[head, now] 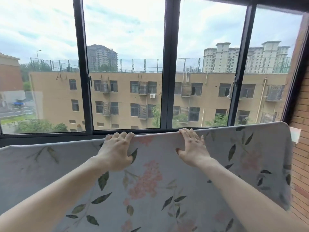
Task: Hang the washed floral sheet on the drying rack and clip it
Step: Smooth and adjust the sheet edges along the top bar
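The floral sheet, pale grey with pink blossoms and dark leaves, hangs draped over a rack bar that it hides completely. Its top fold runs across the view below the window. My left hand lies on the fold near the middle, fingers curled over the top edge and thumb against the cloth. My right hand rests flat on the sheet a little to the right, fingers straight and reaching the fold. No clip is in view.
A dark-framed window stands right behind the sheet, with buildings outside. A brick wall closes the right side, just past the sheet's right end. A small white object sits on that wall.
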`<state>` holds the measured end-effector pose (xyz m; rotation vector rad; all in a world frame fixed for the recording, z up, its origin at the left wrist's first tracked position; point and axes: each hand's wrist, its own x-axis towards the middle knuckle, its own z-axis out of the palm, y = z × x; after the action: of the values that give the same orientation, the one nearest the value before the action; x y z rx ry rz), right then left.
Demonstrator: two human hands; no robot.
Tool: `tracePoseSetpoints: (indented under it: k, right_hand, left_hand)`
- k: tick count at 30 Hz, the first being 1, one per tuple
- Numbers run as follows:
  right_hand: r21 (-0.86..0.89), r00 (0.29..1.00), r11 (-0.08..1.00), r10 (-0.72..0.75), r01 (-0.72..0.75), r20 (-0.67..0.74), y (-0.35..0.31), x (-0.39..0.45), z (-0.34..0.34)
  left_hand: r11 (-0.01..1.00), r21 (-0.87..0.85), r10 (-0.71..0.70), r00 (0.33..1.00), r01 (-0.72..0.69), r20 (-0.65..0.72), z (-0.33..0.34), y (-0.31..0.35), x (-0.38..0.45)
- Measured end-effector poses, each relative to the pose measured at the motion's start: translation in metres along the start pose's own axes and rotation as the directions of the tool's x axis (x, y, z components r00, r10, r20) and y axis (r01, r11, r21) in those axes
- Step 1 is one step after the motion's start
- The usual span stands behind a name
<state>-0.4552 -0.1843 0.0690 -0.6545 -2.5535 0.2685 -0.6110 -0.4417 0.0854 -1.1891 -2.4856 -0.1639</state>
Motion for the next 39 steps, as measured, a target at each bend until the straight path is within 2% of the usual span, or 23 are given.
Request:
tracePoseSetpoints:
  k: [5,14,20,31,39]
  right_hand:
    - [-0.068,0.993,0.995,0.083,-0.077,0.084,0.077,0.015,-0.035]
    - [-0.034,0.982,0.991,0.131,-0.128,0.138,0.163,0.032,-0.059]
    - [-0.038,0.981,0.988,0.155,-0.152,0.118,0.216,0.046,-0.072]
    - [-0.143,0.966,0.960,0.252,-0.242,0.054,0.359,0.084,-0.102]
    - [-0.133,0.975,0.966,0.221,-0.223,-0.027,0.429,0.103,-0.113]
  left_hand:
    - [0.999,0.006,-0.033,0.999,0.033,0.002,0.013,0.077,0.037]
    - [0.996,0.042,-0.084,0.996,0.084,0.000,0.027,0.163,0.079]
    - [0.999,0.044,0.014,1.000,-0.015,0.025,0.038,0.226,0.124]
    - [0.964,0.005,0.265,0.960,-0.265,-0.091,0.066,0.365,0.227]
    - [0.937,-0.031,0.342,0.933,-0.347,-0.108,0.069,0.415,0.274]
